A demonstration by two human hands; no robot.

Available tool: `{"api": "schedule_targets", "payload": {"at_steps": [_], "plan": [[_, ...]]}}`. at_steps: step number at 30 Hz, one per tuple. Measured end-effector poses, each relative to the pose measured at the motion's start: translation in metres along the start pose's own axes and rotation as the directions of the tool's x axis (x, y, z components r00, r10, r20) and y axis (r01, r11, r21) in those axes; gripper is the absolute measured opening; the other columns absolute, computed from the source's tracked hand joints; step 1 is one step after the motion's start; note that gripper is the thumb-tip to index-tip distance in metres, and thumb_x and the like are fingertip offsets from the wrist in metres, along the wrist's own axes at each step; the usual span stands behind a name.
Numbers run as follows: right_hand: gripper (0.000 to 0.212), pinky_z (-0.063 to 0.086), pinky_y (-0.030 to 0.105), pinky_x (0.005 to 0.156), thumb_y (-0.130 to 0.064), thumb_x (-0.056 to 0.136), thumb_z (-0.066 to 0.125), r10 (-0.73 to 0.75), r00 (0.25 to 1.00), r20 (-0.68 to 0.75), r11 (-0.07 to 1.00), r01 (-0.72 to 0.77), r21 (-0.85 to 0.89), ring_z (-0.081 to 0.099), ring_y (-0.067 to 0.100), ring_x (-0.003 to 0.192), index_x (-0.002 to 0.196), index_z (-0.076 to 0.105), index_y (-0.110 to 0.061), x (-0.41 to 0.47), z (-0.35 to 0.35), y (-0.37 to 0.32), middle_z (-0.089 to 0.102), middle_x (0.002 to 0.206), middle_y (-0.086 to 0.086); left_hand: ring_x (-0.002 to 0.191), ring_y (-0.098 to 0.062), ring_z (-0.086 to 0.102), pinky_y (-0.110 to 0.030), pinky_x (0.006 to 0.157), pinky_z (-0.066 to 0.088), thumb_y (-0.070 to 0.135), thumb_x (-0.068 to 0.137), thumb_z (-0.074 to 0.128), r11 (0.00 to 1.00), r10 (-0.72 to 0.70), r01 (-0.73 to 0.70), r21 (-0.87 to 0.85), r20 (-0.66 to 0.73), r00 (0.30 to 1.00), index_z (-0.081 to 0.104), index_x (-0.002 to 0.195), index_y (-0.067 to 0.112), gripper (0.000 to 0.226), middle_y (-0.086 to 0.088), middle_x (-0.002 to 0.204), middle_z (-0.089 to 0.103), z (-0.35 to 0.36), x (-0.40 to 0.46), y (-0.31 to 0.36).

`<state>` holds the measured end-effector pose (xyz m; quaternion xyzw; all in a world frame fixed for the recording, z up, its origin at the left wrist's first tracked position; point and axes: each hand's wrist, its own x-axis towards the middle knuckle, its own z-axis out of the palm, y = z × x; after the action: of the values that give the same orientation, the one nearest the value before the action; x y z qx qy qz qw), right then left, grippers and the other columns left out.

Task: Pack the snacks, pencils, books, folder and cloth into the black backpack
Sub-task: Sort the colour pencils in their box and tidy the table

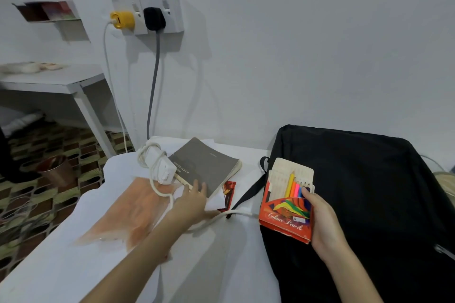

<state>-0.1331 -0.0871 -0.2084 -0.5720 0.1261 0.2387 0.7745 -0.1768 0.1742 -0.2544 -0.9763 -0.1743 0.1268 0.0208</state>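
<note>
- Pencil box: right hand clamps its right edge, thumb on the front, over the backpack.
- Light, crushable card, flap open; I'd hold low on the body, not the flap.
- Long axis near upright, pencil tips up and loose; tipping could spill them.
- Left hand: fingers straight, tips on the book, left of the box.

We see the backpack cut off at lower right; the book hides a red packet.

Book left of backpack
</note>
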Motion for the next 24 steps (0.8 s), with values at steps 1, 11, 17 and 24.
{"api": "schedule_targets", "payload": {"at_steps": [1,11,17,24], "plan": [[0.031,0.054,0.041,0.074,-0.03,0.091,0.058,-0.004,1.0,-0.001,1.0,0.004,-0.005,0.067,0.032,0.093,0.116,0.057,-0.013,0.0,0.0,0.001,0.067,0.109,0.013,0.129,-0.041,0.032,-0.045,0.105,0.032,0.066,0.082,0.047,1.0,0.015,-0.015,-0.007,0.006,1.0,0.021,0.141,0.007,0.087,-0.018,0.144,0.026,-0.002,0.0,-0.004],[0.023,0.056,0.036,0.066,-0.026,0.091,0.058,-0.031,0.995,0.099,0.984,0.048,-0.173,0.068,0.029,0.079,0.107,0.059,-0.01,-0.007,0.005,0.004,0.069,0.098,0.015,0.136,-0.037,0.025,-0.054,0.109,0.026,0.015,0.088,0.046,0.957,0.091,-0.13,-0.259,-0.157,0.983,0.024,0.138,0.012,0.055,-0.011,0.148,0.028,-0.032,0.005,0.013],[0.012,0.057,0.034,0.066,-0.016,0.091,0.058,0.024,0.987,0.157,0.915,0.041,-0.4,0.071,0.025,0.074,0.101,0.059,-0.009,-0.013,0.01,0.012,0.071,0.092,0.014,0.12,-0.035,0.045,-0.046,0.091,0.044,0.059,0.081,0.054,0.957,-0.148,0.115,-0.265,-0.109,0.983,0.023,0.139,0.009,0.082,-0.012,0.133,0.041,-0.051,0.046,0.023],[0.005,0.058,0.031,0.068,-0.013,0.092,0.051,-0.011,0.962,0.274,0.74,0.192,-0.645,0.07,0.014,0.079,0.097,0.05,-0.015,-0.03,0.017,0.023,0.066,0.095,0.006,0.106,-0.038,0.058,-0.038,0.079,0.05,-0.001,0.091,0.039,0.971,0.237,-0.221,0.089,-0.259,0.936,0.036,0.134,0.014,0.045,-0.024,0.145,0.024,-0.047,0.06,0.025]]}}
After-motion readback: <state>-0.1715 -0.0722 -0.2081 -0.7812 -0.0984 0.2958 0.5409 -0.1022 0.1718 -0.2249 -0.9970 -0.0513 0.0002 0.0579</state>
